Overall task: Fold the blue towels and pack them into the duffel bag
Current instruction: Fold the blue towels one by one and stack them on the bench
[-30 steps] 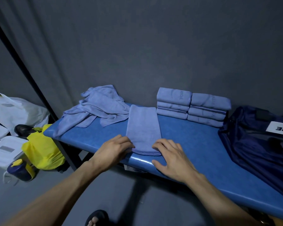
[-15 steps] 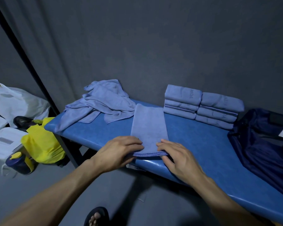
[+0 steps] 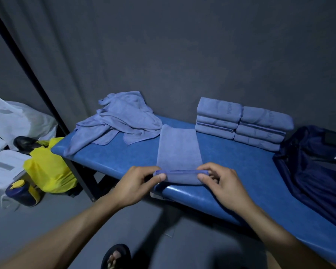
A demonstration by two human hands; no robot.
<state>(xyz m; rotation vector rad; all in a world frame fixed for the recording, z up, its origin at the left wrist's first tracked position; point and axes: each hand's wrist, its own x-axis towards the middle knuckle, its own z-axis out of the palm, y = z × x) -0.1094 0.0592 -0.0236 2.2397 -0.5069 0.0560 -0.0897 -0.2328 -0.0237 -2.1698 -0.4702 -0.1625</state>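
A blue towel [image 3: 178,150], folded into a long strip, lies across the blue padded table [image 3: 231,171]. My left hand [image 3: 138,183] pinches its near left corner and my right hand [image 3: 221,181] pinches its near right corner, and the near end is lifted and curling over. A heap of unfolded blue towels [image 3: 122,119] lies at the table's far left. Two stacks of folded blue towels [image 3: 242,123] stand against the wall at the back. The dark navy duffel bag [image 3: 314,171] lies open at the table's right end.
On the floor to the left are a yellow plastic bag [image 3: 49,167], a white bag [image 3: 17,117], white boxes [image 3: 2,166] and a dark bottle with a yellow lid [image 3: 20,193]. A black post [image 3: 37,90] slants past the table's left corner. A sandalled foot [image 3: 115,257] shows below.
Both hands went from lying flat on the strip's near end to pinching its two near corners and lifting that edge. The camera view shifted slightly to the left.
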